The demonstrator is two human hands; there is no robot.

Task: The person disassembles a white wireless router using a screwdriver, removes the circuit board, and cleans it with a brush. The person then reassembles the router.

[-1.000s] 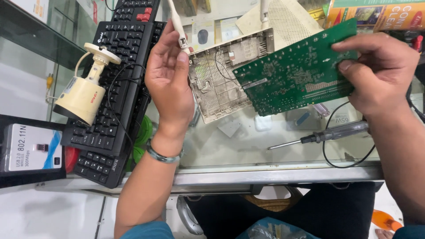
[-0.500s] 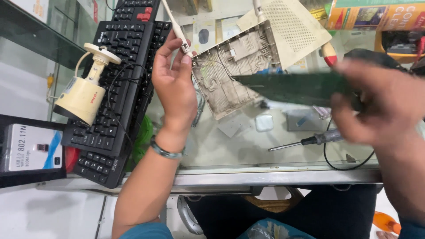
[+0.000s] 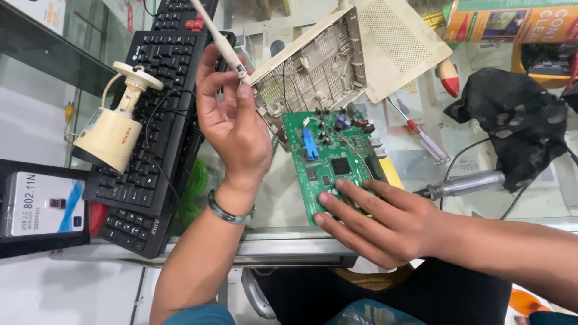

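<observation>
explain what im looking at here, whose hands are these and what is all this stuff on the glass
There is no machine here: a person works with two bare hands, and the one picture comes from a camera worn on their head, looking down at a glass counter.

The left hand is raised, its fingertips pinching the base of a thin white antenna at the corner of an opened white plastic casing. The right hand lies flat on the near end of a green circuit board, which rests on the glass; its grip is open.

Around them: a black keyboard on the left with a cream security camera lying on it, a small red-tipped screwdriver, a metal-handled tool with a cord, and a black cloth on the right.
</observation>
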